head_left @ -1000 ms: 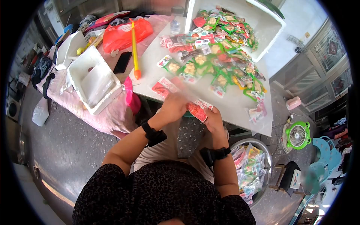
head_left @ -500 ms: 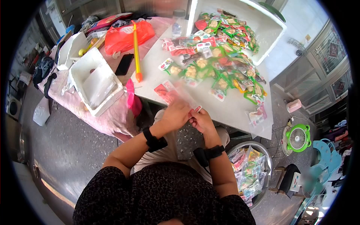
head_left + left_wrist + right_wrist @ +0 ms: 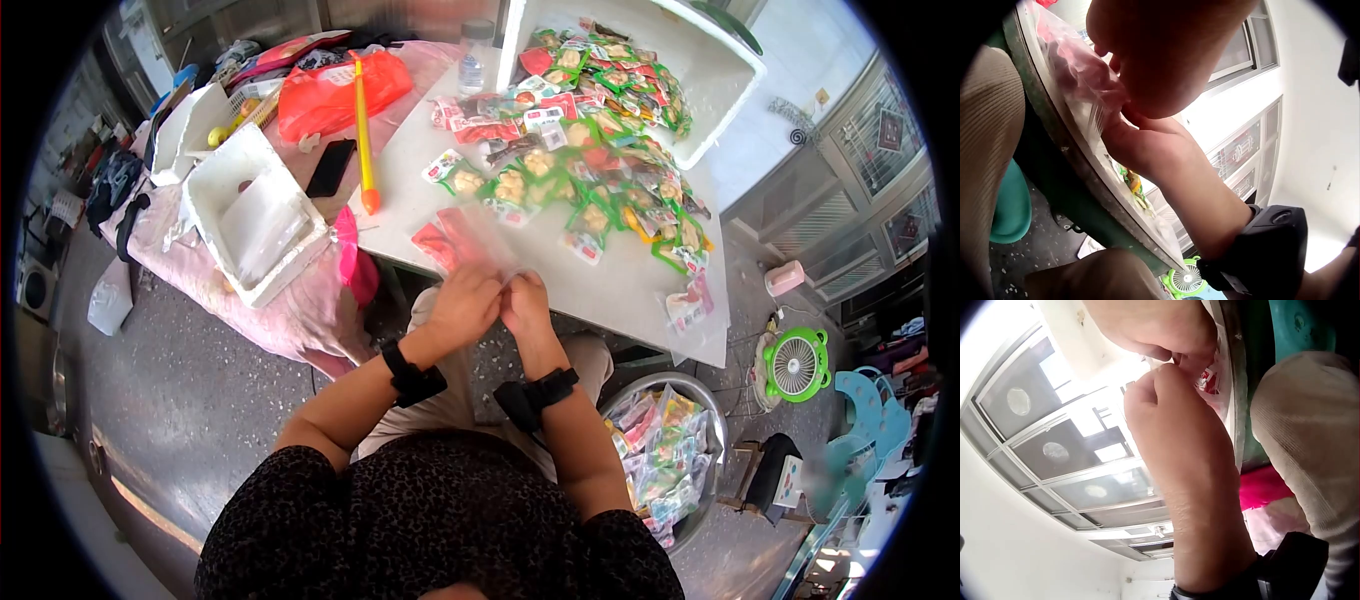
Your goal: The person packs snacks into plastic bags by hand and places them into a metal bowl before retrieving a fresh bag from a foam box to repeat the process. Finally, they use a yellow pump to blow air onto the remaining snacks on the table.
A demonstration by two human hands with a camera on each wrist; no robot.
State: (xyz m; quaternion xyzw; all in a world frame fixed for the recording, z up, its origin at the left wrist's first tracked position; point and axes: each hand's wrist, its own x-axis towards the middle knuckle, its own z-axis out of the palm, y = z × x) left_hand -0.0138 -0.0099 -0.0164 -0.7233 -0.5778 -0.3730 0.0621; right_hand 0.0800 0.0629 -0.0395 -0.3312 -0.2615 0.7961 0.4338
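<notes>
Both hands meet at the near edge of the table, on a clear plastic bag [image 3: 487, 236] with red packets [image 3: 437, 242] inside it. My left hand [image 3: 466, 304] grips the bag's near end with curled fingers. Close against it, my right hand [image 3: 524, 303] pinches the same end of the plastic. In the left wrist view the bag [image 3: 1079, 65] looks crumpled and pinkish where it runs into the fingers. The right wrist view shows a red-and-white packet [image 3: 1209, 380] through the plastic beside the hands; the fingertips are partly hidden there.
Beyond the bag, green-edged food packets [image 3: 590, 190] spill from a tipped white foam box [image 3: 730, 85]. A steel basin [image 3: 716, 430] of filled bags stands at the right. To the left are a foam box [image 3: 265, 285], a phone [image 3: 331, 168] and a yellow stick [image 3: 361, 130].
The right hand held a red packet, brought it left to the bag's end, and the packet no longer shows in its fingers. Both hands are now close together on the plastic.
</notes>
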